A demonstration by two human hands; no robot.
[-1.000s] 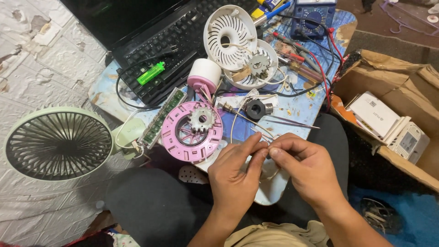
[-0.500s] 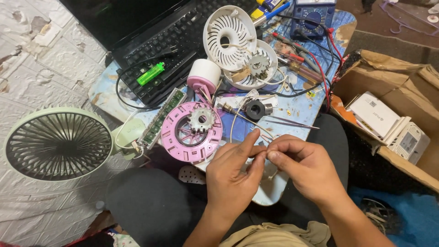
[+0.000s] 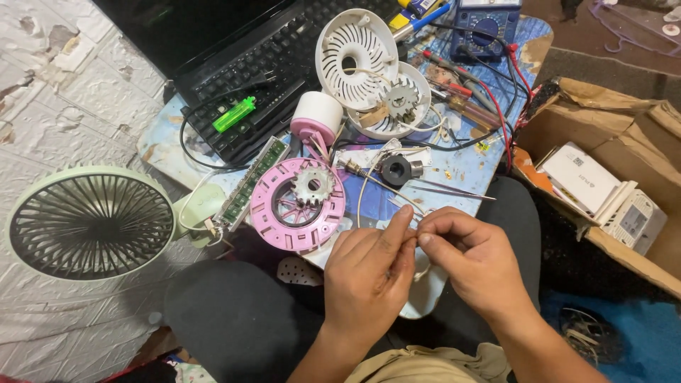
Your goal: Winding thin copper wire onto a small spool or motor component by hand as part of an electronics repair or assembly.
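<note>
Taking the pink fan housing (image 3: 298, 206) as landmark: far to its left stands a pale green fan (image 3: 89, 223) with a round grille, and just left of it lies a long green circuit strip (image 3: 252, 181). On the housing sits a small toothed grey wheel (image 3: 312, 186). Behind the housing are a pink and white cylinder (image 3: 316, 117), a black keyboard (image 3: 262, 64) with a green lighter (image 3: 234, 113) on it, and 2 white fan grilles (image 3: 355, 50). To the right of the housing a small black motor (image 3: 396, 170) lies on the blue table (image 3: 461, 167). In front and to the right of the housing the 2 hands meet. The left hand (image 3: 369, 273) has its thumb and forefinger pinched together on a thin pale wire (image 3: 362, 188), and the right hand (image 3: 475, 259) pinches the same spot from the other side, so the fingertips nearly touch. The wire's long axis runs away from the fingers, up toward the motor and the housing; both hands are equally near to it. What exactly is between the fingertips I cannot tell. Far right of the housing is a cardboard box (image 3: 603, 128) with white devices (image 3: 610, 195).
</note>
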